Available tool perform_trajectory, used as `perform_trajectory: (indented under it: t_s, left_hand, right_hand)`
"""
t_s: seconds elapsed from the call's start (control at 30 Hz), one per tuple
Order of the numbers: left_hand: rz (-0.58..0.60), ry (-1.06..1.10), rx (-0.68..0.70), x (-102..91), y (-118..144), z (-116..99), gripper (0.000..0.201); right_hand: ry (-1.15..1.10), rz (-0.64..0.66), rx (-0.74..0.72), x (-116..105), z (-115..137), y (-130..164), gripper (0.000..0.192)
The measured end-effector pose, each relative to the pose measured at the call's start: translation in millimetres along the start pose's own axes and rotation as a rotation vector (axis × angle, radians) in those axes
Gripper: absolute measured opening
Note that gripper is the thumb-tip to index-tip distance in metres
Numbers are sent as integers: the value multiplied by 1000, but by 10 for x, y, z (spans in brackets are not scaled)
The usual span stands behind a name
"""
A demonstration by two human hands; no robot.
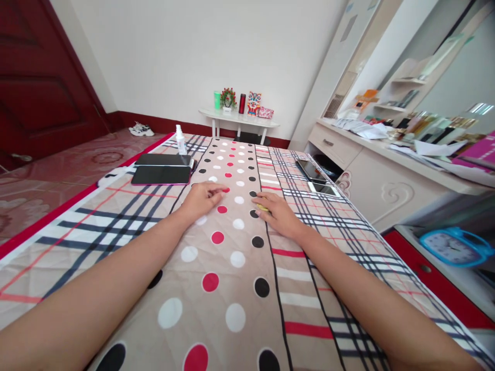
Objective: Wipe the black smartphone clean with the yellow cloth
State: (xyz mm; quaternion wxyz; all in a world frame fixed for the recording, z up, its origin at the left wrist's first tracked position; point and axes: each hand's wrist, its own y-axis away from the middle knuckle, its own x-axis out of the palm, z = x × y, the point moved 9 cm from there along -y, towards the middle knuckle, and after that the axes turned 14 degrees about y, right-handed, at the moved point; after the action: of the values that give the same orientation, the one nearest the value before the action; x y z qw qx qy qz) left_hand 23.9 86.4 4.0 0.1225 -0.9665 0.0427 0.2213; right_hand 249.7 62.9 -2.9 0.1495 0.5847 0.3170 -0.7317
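1. Yellow small object (262, 207) lies on the dotted bedspread (232, 268), under the right hand (279, 214), whose fingers rest flat over it, not clenched.
2. Left hand (201, 200) lies palm-down, open, holding nothing, near two dark phones (161, 175).

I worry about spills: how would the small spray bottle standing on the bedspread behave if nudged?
The spray bottle stands tall and narrow on a soft quilted bedspread, so it would probably tip easily. It looks like light plastic. Once down, its round body might roll.
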Motion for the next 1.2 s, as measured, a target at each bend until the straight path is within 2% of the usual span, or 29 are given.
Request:
perform_trajectory:
  t_s: [0.1,0.17,0.2,0.23,0.3,0.37,0.43,0.7,0.97,1.2]
  left_hand:
    - [-209,-145,27,-419,-4,-6,46]
    - [-349,-277,6,-738,23,49,53]
    - [-387,-416,-28,-865,33,94,59]
    - [-381,-525,-99,-956,33,186,66]
    - [-294,-611,-300,-1058,34,453,83]
    - [-223,-613,-413,-1084,41,629,93]
    - [-191,-621,-434,-1070,31,681,94]
    - [-217,-626,-405,-1097,4,645,95]
    - [-191,-644,-379,-1113,-35,659,93]
    - [-126,-744,-431,-1000,4,572,89]
  right_hand:
    - [-62,-63,28,-75,-117,23,43]
    - [-74,-79,33,-106,-162,31,42]
    - [-82,-84,34,-115,-170,33,42]
    - [-90,-88,35,-121,-171,34,42]
    - [-106,-94,37,-124,-167,35,41]
    - [-114,-90,41,-121,-164,35,41]
    - [-113,-79,41,-117,-165,35,41]
    - [-118,-95,30,-142,-161,40,41]
    - [-127,-98,44,-119,-188,33,40]
    - [-118,-105,25,-121,-185,39,40]
